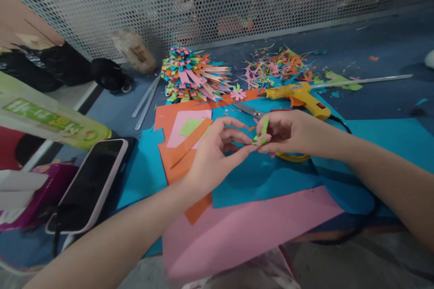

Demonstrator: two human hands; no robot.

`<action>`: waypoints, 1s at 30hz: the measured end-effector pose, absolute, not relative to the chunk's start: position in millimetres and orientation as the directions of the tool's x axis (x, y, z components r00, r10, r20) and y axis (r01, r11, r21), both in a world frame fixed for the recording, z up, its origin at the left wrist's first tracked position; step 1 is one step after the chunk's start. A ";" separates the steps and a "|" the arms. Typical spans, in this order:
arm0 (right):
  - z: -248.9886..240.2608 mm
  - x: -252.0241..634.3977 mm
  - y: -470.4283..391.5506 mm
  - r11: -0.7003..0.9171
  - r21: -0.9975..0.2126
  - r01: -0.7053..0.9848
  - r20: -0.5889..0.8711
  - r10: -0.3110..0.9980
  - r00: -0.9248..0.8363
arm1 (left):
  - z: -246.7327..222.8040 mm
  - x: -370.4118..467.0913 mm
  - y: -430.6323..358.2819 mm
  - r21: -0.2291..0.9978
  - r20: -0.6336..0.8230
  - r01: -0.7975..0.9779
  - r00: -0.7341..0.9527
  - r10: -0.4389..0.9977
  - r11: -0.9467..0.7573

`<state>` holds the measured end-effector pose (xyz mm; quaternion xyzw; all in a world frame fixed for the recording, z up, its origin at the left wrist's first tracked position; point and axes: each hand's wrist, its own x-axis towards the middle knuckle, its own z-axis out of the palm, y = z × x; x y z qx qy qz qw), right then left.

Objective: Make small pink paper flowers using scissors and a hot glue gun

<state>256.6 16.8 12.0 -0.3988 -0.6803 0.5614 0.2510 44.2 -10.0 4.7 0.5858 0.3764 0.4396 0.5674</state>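
Note:
Over the blue paper (244, 185), both of my hands meet at a small green and pink paper piece (263, 138). My right hand (288, 133) pinches it between thumb and fingers, with a green strip standing up from it. My left hand (225, 142) touches its left side with the fingertips, the other fingers curled. Just behind the hands lie grey scissors (249, 110), partly covered by my right hand. A small pink paper flower with green tips (238, 93) rests beyond them.
A yellow glue gun (305, 98) lies behind my right hand. Further back are a fringed paper cone (190, 76) and coloured scraps (278, 67), before a perforated metal screen (217, 4). At left are a phone (90, 185), a green bottle (50, 117) and a purple packet (50, 189).

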 end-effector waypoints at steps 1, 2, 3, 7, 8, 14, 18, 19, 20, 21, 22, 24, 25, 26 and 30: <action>13.3 256.8 16.7 0.065 -0.961 0.270 -0.102 0.821 -0.562 | 4.0 43.8 -9.4 0.996 0.091 -0.054 0.329 0.940 -0.078; 15.0 257.2 16.8 0.090 -0.958 0.273 -0.084 0.821 -0.564 | 3.1 43.3 -8.4 0.995 0.101 -0.054 0.321 0.942 -0.088; 17.2 257.9 17.1 0.125 -0.953 0.277 -0.055 0.827 -0.560 | 2.1 42.8 -7.2 0.993 0.116 -0.057 0.305 0.945 -0.103; 24.2 262.2 19.0 0.342 -0.840 0.422 0.133 0.883 -0.451 | -1.2 40.9 -0.5 0.984 0.174 -0.081 0.216 0.961 -0.160; 24.6 263.3 19.3 0.397 -0.771 0.499 0.178 0.885 -0.430 | -1.5 40.6 1.3 0.983 0.177 -0.078 0.200 0.964 -0.164; 19.3 267.3 18.4 0.507 -0.466 0.725 0.226 0.861 -0.456 | -2.1 40.4 8.3 0.983 0.184 -0.048 0.140 0.973 -0.179; 20.3 272.5 17.9 0.475 -0.342 0.811 0.242 0.878 -0.412 | -3.7 40.7 8.6 0.982 0.187 -0.060 0.139 0.973 -0.180; 20.1 274.3 18.1 0.464 -0.307 0.831 0.239 0.883 -0.404 | -4.1 40.7 8.4 0.982 0.187 -0.054 0.141 0.972 -0.181; 19.5 275.9 18.3 0.450 -0.272 0.851 0.229 0.889 -0.397 | -4.4 40.6 8.3 0.982 0.186 -0.046 0.146 0.972 -0.181; 18.4 277.4 18.5 0.430 -0.241 0.870 0.214 0.898 -0.385 | -4.7 40.6 8.2 0.983 0.186 -0.040 0.150 0.971 -0.182; 17.1 278.4 18.7 0.403 -0.215 0.889 0.196 0.910 -0.365 | -4.8 40.7 8.2 0.983 0.185 -0.034 0.152 0.971 -0.182; 15.0 279.0 18.9 0.352 -0.192 0.916 0.139 0.934 -0.330 | -4.9 40.8 8.4 0.982 0.187 -0.030 0.156 0.970 -0.185; 14.8 278.5 19.0 0.335 -0.192 0.922 0.101 0.942 -0.321 | -4.9 40.9 8.5 0.982 0.190 -0.029 0.156 0.969 -0.188; 15.2 277.7 19.1 0.322 -0.196 0.926 0.065 0.947 -0.316 | -4.9 40.9 8.7 0.981 0.193 -0.027 0.155 0.969 -0.191; 19.6 273.8 18.9 0.269 -0.172 0.948 -0.043 0.959 -0.280 | -4.9 40.8 9.4 0.978 0.207 -0.013 0.167 0.964 -0.208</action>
